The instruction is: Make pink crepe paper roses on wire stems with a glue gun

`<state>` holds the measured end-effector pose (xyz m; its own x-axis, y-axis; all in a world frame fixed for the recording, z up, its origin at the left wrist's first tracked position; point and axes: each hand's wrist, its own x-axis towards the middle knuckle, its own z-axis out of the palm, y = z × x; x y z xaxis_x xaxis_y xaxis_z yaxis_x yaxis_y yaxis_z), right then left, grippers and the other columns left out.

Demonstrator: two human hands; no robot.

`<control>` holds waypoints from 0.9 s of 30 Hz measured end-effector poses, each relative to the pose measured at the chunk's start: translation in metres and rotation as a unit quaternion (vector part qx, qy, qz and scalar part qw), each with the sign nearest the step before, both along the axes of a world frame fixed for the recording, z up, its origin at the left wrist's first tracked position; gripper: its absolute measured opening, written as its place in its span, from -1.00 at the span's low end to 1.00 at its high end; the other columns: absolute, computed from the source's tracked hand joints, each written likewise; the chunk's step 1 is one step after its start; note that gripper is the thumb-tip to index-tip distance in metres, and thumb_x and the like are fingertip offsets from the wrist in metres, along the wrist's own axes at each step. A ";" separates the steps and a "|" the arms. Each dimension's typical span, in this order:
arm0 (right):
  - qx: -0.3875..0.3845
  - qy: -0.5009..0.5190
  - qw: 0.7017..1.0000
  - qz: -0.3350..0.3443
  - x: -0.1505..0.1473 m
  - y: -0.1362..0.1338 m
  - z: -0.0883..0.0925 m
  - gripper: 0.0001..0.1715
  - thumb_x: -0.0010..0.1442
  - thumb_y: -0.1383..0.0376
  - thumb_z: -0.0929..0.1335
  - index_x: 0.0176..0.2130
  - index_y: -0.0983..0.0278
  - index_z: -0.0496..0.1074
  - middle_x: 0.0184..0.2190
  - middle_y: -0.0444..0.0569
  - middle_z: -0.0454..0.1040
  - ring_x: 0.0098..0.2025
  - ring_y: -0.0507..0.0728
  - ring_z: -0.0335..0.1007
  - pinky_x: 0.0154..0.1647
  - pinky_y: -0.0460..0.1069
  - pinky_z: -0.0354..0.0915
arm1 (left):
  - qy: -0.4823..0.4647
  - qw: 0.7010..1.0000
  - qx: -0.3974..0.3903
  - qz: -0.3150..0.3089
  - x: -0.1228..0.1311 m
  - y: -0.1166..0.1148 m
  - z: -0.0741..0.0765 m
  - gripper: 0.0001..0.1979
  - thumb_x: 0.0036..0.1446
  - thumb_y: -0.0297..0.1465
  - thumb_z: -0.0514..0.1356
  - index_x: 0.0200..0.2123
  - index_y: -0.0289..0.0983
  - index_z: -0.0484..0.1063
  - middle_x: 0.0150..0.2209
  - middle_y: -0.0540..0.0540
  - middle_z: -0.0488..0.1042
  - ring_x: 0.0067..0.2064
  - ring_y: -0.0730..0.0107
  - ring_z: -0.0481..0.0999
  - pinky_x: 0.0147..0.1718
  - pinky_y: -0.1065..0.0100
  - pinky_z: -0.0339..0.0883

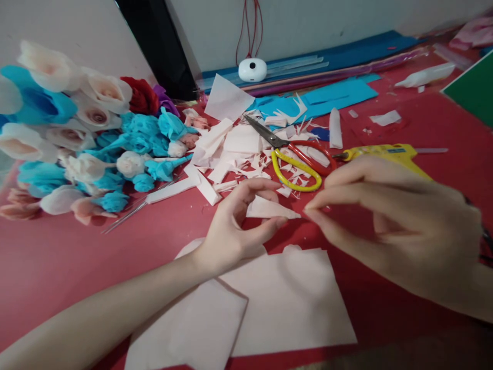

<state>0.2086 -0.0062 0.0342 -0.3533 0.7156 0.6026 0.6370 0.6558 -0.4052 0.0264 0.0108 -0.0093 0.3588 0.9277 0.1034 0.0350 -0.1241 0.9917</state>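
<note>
My left hand (242, 226) is curled around a small pointed piece of pale pink paper (267, 208), whose tip points right. Just right of that tip, the thumb and fingertips of my right hand (389, 221) are pinched together; whatever they may hold is too small to make out. Beyond my hands lie scissors (295, 154) with one red and one yellow handle, on pale paper scraps (239, 144). Larger pale sheets (285, 303) are spread below my left hand.
Crepe paper flowers (96, 128) in white, blue and red crowd the left side. A yellow glue gun (379, 151) lies behind my right hand. Blue paper (335, 97) and a white rounded device (252, 70) are at the back of the red table (165, 252).
</note>
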 end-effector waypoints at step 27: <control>-0.326 0.189 0.923 -0.074 0.010 0.011 0.007 -0.86 0.01 0.20 0.42 -0.47 0.22 0.48 -0.53 -0.19 0.45 -0.49 -0.06 0.37 -0.48 -0.23 0.28 | 0.012 0.994 0.051 0.096 0.001 0.002 -0.005 -0.80 0.01 -0.55 0.21 -0.26 -0.20 0.40 -0.22 0.07 0.40 -0.17 0.63 0.44 -0.22 0.71 0.34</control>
